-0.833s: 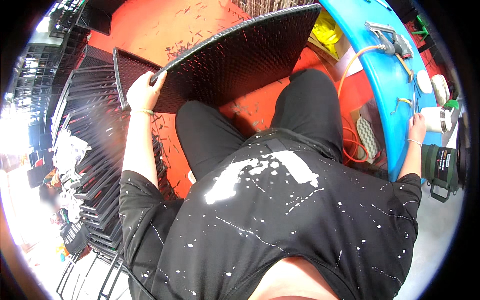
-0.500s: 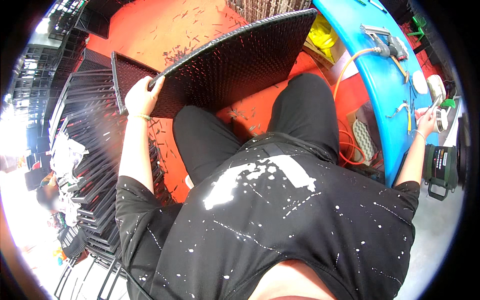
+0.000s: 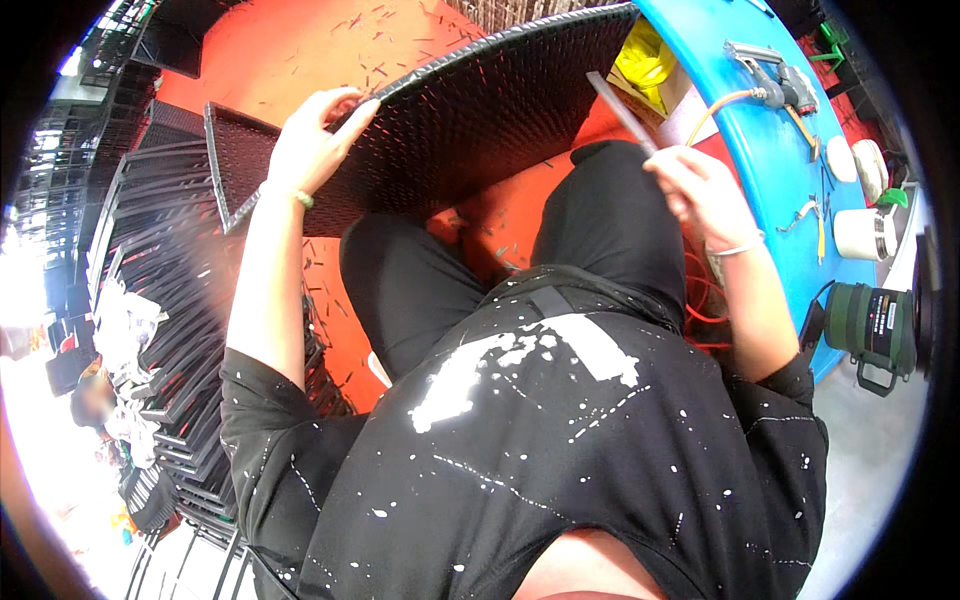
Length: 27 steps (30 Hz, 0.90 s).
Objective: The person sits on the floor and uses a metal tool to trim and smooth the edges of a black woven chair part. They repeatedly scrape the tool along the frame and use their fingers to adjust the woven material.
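A large black woven panel [image 3: 470,130] stands tilted in front of my knees, its long curved edge uppermost. My left hand [image 3: 318,140] is closed on that edge near its left end, thumb on the near side. In my right hand [image 3: 705,195], raised above my right thigh, a long thin grey flat tool [image 3: 622,112] is pinched between thumb and fingers. It points up and left toward the panel's right end, apart from it. Motion blurs it, and whether it is a blade or a file I cannot tell.
The blue table [image 3: 765,190] at my right bears a nail gun [image 3: 785,90] with an orange hose, and a white jar [image 3: 862,235]. Black metal frames [image 3: 170,330] are stacked at my left. Dark scraps lie on the red floor [image 3: 290,45]. A yellow bag [image 3: 645,65] sits beyond the panel.
My right hand has come from the jar at the table's far right to above my thigh, carrying the thin tool. My left hand has slid rightward along the panel's edge.
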### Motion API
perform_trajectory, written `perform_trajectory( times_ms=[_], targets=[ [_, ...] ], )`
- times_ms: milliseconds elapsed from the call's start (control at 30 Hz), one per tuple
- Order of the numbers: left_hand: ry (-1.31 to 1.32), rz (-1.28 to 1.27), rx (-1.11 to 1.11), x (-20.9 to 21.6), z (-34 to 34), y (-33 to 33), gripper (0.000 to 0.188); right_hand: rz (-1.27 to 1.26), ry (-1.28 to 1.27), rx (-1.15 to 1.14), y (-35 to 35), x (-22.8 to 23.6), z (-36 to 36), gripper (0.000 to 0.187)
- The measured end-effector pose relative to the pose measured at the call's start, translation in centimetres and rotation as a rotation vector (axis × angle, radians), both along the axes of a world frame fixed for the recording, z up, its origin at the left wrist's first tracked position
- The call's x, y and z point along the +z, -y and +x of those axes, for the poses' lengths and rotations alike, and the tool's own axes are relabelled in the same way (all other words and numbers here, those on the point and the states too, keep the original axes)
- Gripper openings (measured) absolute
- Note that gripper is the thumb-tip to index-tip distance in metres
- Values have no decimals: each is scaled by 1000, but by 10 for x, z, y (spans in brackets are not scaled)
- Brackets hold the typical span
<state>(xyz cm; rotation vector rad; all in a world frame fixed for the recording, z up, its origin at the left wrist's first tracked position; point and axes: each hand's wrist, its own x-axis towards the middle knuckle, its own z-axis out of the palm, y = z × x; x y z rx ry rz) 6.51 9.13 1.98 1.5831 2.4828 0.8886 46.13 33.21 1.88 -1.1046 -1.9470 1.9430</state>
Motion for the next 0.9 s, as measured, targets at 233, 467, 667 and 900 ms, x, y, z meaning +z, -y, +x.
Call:
perform_trajectory(
  times_ms=[233, 467, 667, 900],
  targets=[
    [27, -96, 33, -2, 8, -33, 35, 8, -138, 320, 35, 3, -83, 21],
    [18, -161, 137, -2, 17, -42, 40, 137, -136, 324, 25, -8, -128, 22],
    [-48, -17, 139, -9, 25, -46, 36, 171, -178, 349, 12, -21, -145, 24],
    [-182, 94, 76, -15, 23, -47, 31, 335, -201, 410, -1, -26, -152, 26]
  ],
)
